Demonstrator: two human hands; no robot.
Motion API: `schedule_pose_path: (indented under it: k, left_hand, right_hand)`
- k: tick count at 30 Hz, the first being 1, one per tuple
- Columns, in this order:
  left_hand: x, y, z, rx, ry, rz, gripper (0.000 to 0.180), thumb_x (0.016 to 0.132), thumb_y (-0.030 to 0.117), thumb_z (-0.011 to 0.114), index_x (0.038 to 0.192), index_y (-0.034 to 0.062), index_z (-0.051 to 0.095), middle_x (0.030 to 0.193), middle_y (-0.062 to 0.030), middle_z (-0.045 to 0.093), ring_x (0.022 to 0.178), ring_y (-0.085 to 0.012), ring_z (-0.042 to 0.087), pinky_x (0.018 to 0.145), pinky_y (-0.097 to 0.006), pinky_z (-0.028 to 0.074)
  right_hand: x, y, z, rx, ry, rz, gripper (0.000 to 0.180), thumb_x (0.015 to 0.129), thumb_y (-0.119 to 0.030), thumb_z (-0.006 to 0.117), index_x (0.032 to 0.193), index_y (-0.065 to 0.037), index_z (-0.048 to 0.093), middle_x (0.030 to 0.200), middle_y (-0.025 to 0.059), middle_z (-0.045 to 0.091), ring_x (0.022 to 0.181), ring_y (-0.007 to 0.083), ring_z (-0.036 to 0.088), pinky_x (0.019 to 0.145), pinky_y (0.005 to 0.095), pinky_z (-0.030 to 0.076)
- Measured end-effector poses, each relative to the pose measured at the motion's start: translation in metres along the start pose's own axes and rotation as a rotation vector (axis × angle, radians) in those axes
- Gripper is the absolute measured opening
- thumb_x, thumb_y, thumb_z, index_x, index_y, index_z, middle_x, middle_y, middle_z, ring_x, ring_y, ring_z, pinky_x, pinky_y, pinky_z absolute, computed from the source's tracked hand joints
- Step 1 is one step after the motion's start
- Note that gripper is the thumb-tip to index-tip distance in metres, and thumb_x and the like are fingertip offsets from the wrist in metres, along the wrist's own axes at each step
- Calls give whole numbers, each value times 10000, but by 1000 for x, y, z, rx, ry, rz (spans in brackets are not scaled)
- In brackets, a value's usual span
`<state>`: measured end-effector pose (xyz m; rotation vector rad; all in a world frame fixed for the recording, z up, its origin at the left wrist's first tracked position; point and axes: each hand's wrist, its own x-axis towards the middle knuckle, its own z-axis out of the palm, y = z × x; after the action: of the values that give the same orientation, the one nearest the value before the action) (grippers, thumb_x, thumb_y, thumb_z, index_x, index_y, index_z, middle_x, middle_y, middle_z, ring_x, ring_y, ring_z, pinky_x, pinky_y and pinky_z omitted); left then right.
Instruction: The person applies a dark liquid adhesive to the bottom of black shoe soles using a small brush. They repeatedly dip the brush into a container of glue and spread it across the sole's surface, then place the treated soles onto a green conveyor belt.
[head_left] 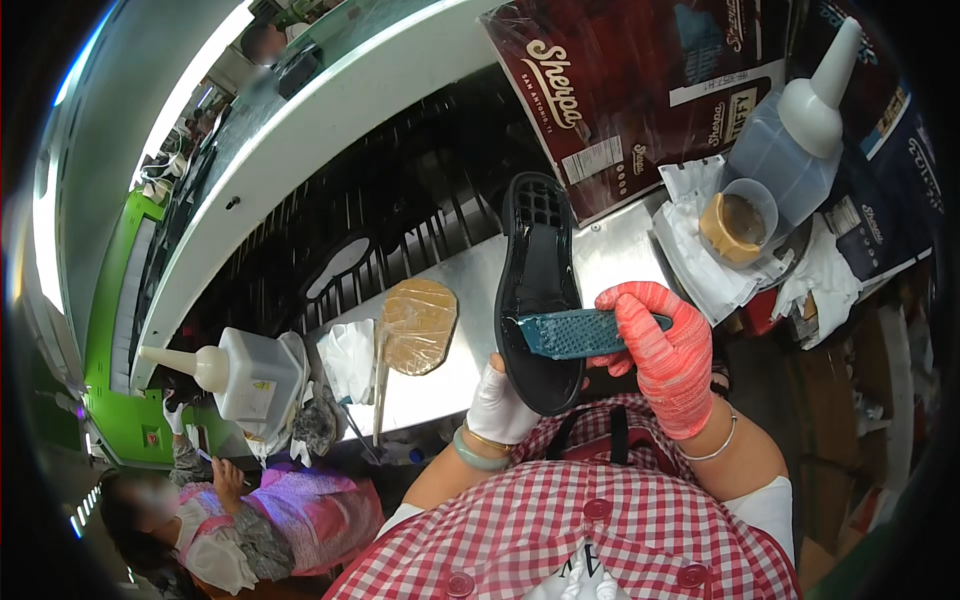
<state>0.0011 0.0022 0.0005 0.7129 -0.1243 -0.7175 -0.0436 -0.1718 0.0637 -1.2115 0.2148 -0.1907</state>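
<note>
So the black moulded rubber shoe sole (538, 290) is held up over the near edge of the silvery metal desk (460, 300), right in front of the person's red-and-white checked apron (560, 520). The left hand (500, 405), in a white glove, is closed around the heel end at the bottom. The right hand (665, 355), in a red knit glove, is wrapped shut around the handle of a teal flat-headed brush (575, 332), whose head lies across the lower half of the sole, touching it as far as I can tell.

Handling guess: the sole looks light and fairly bendy, rubbery rather than stiff, so holding only the heel probably lets the far end flop a bit. Gripping by the edges near the heel seems the sensible spot, since the inner face looks glossy, maybe wet or slick.

Long axis runs away from the person, heel nearest the body, toe with the grid-patterned section pointing up toward the black slatted conveyor (380, 230). Inner side faces the camera.

Nearby: a tan flat insole piece (418, 322) on the desk to the left, and a clear cup of brownish glue (738, 222) to the right.
</note>
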Motion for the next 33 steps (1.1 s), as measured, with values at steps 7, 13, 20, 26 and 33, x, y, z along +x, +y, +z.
schedule_pose_path:
  k: [7, 13, 20, 26, 33]
  left_hand:
    - [3, -1, -5, -77, -27, 38, 775, 812, 612, 536, 1342, 69, 381, 1272, -129, 487, 1124, -264, 518, 908, -429, 483]
    - [1, 1, -16, -78, 8, 9, 804, 807, 681, 468, 1330, 74, 401, 1256, -133, 513, 1114, -281, 528, 904, -442, 460]
    - [-9, 11, -18, -28, 173, -63, 762, 844, 697, 352, 1273, 76, 456, 1151, -136, 580, 978, -271, 591, 805, -420, 490]
    - [-17, 19, -37, -141, 150, -124, 679, 903, 631, 302, 1244, 72, 482, 1014, -140, 622, 750, -268, 620, 598, -356, 489]
    - [-16, 33, -56, -140, 191, -274, 594, 917, 596, 276, 1099, 101, 551, 852, -160, 645, 573, -309, 596, 479, -367, 465]
  right_hand:
    - [-3, 0, 3, -52, -48, 34, 225, 932, -211, 539, 989, -12, 629, 755, 49, 643, 600, 89, 618, 517, 181, 471]
    - [-7, -1, 8, -97, -97, 65, 213, 928, -190, 537, 977, -5, 630, 747, 57, 642, 614, 93, 623, 525, 190, 475]
    - [3, -4, 17, -177, -272, 117, 198, 920, -156, 537, 971, 12, 628, 763, 66, 639, 642, 97, 610, 569, 207, 485]
    - [17, -5, 33, -284, -455, 191, 201, 918, -151, 535, 984, 17, 622, 804, 69, 639, 695, 96, 603, 616, 217, 492]
    - [41, -1, 50, -428, -602, 248, 282, 922, -242, 532, 1018, 9, 618, 820, 56, 628, 660, 94, 591, 561, 206, 460]
